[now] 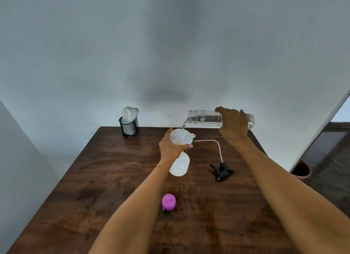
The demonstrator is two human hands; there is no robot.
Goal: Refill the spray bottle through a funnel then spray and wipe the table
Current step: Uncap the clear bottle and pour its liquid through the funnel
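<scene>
Water streams from the bottle (206,119) your right hand (233,125) wraps sideways, into the funnel (181,136) your left hand (170,146) holds atop the sprayer (180,165) on the counter (113,178).

The left hand (171,146) hides the spray bottle's (180,165) neck and the funnel's (180,137) stem. The counter's (113,178) near edge is cut off.

Pink cap (168,201), black sprayer head (222,171), dark-brown table (106,178)
</scene>
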